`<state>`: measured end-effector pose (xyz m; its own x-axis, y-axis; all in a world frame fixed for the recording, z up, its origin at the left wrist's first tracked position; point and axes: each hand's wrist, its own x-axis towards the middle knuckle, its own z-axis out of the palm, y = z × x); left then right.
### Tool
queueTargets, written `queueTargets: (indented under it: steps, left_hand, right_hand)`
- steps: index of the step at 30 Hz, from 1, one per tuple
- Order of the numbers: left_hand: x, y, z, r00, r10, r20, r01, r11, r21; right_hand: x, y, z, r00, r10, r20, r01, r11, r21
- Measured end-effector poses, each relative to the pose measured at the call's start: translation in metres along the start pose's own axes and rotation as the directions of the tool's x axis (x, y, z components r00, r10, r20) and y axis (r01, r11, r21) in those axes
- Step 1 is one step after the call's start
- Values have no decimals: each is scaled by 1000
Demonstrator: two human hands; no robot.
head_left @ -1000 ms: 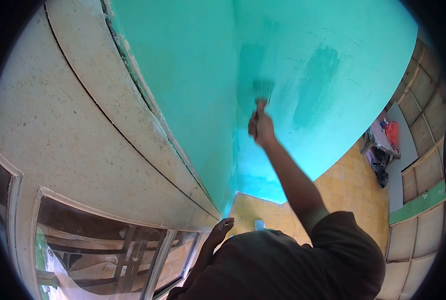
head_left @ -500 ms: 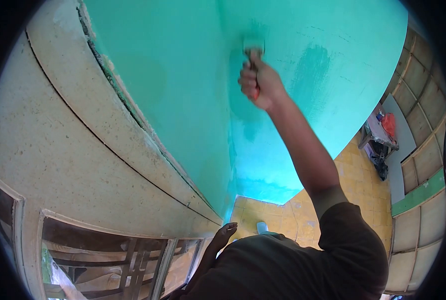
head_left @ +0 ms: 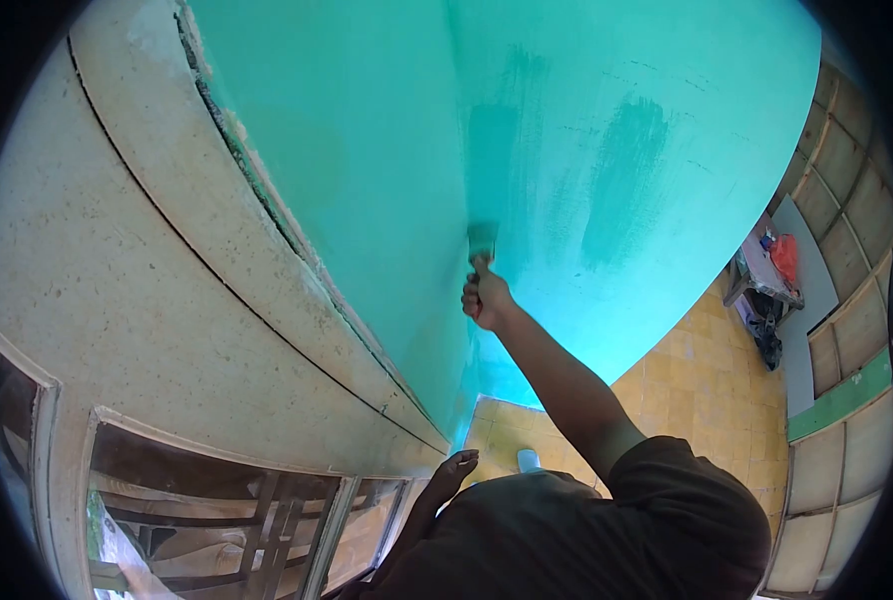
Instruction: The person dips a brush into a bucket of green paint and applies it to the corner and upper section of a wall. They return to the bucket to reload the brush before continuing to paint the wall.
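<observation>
My right hand [head_left: 488, 300] is closed around the handle of a wide paintbrush [head_left: 483, 242]. The bristles are pressed to the turquoise wall [head_left: 707, 190], right beside the inner corner. Darker, wet-looking turquoise paint shows above the brush, and a separate dark patch [head_left: 627, 180] lies to its right. Low at my side hangs my left hand [head_left: 455, 468], holding nothing visible, its fingers loosely apart. It is nearest to the bottom of the corner and the window side.
On the left are a pale unpainted panel [head_left: 167, 330] and a glazed window frame [head_left: 217, 455]. Yellow floor tiles [head_left: 707, 370] lie below. At the right a small table [head_left: 757, 255] carries a red plastic bag [head_left: 784, 258], with a black bag [head_left: 767, 335] beneath.
My right hand has drawn the paintbrush down the wall along the corner, leaving a darker painted strip above it. My left hand has stayed almost in place.
</observation>
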<state>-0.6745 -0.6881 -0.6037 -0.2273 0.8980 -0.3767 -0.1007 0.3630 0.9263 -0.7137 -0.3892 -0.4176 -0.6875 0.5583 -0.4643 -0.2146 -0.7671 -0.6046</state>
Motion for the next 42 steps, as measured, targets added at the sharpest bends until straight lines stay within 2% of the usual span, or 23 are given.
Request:
queueTargets:
  steps: [1, 3, 4, 6, 8, 12, 13, 14, 15, 16, 18, 20, 21, 23, 26, 28, 30, 32, 34, 35, 37, 40, 42]
  left_hand:
    - [-1, -1, 0, 1000, 5, -2, -5, 1000, 12]
    - [-4, 3, 0, 1000, 1, -7, -1, 1000, -9]
    - [-5, 4, 0, 1000, -8, -11, 8, 999, -32]
    - [-3, -1, 0, 1000, 13, -14, -13, 1000, -18]
    - [-4, -5, -1, 999, 33, -20, -33, 999, 0]
    - [-6, -9, 2, 999, 27, -29, -29, 998, -64]
    - [-8, -8, 3, 1000, 11, -21, -12, 996, -91]
    - [-8, -8, 3, 1000, 9, -21, -11, 996, -93]
    - [-8, -6, 3, 1000, 12, -25, -14, 999, -46]
    - [-9, -5, 3, 999, 15, -29, -15, 1000, 1]
    - [-8, -12, 3, 999, 12, -33, -14, 999, -41]
    - [-10, -15, 3, 999, 4, -36, -7, 997, -83]
    - [-11, -14, 3, 999, -3, -36, 2, 999, -38]
    - [-12, -12, 3, 999, -6, -34, 6, 1000, 10]
    - [-11, -11, 3, 999, -15, -38, 11, 996, -92]
    - [-9, -12, 0, 999, 19, -28, -19, 1000, 13]
    - [-10, -6, 2, 1000, 8, -24, -8, 1000, -1]
    - [-10, 0, 2, 1000, 0, -23, -1, 1000, -15]
    - [-10, 2, 3, 999, 14, -34, -13, 1000, 26]
    - [-12, 4, 3, 999, 17, -32, -16, 999, 30]
    - [-12, 8, 1, 999, 11, -46, -9, 999, 51]
    - [-9, -2, 1, 1000, 13, -24, -13, 1000, -2]
    - [-5, -14, 1, 1000, 9, -28, -10, 1000, -28]
  right_hand:
    - [8, 3, -9, 1000, -1, 0, 1, 1000, -1]
    - [19, 5, -17, 980, 200, -12, -196, 968, 156]
    - [11, -1, -5, 980, 198, -10, -194, 969, 150]
    - [-5, -27, 29, 995, -36, 93, 27, 995, 95]
    - [-21, -75, 62, 968, -38, 247, -1, 988, 156]
    - [-78, -143, 130, 893, -145, 425, 110, 988, 106]
    - [-89, -145, 140, 894, -144, 425, 110, 988, 105]
    - [-98, -145, 150, 901, -211, 378, 207, 977, 54]
    - [-106, -147, 156, 900, -279, 334, 298, 955, -3]
    - [-112, -147, 158, 902, -276, 332, 294, 956, -5]
    - [-119, -148, 162, 790, -476, 387, 591, 760, -271]
    - [-104, -161, 163, 767, -523, 372, 634, 709, -310]
    - [-97, -164, 160, 737, -577, 353, 676, 650, -348]
    - [-82, -152, 146, 730, -613, 302, 682, 627, -376]
    - [-47, -106, 104, 725, -660, 195, 655, 574, -492]
    - [-12, -61, 57, 719, -683, 132, 610, 528, -590]
    - [11, -14, 12, 788, -614, 52, 498, 584, -641]
    - [9, 18, -10, 943, -302, -136, 194, 836, -513]
    - [22, 35, -36, 980, 61, -190, -128, 921, -367]
    - [27, 35, -45, 980, 56, -190, -123, 923, -365]
    - [20, 26, -39, 976, 170, -137, -206, 923, -326]
    - [0, -28, 2, 1000, 15, 21, -7, 946, -323]
    - [-55, -81, 55, 982, -125, 145, 173, 902, -397]
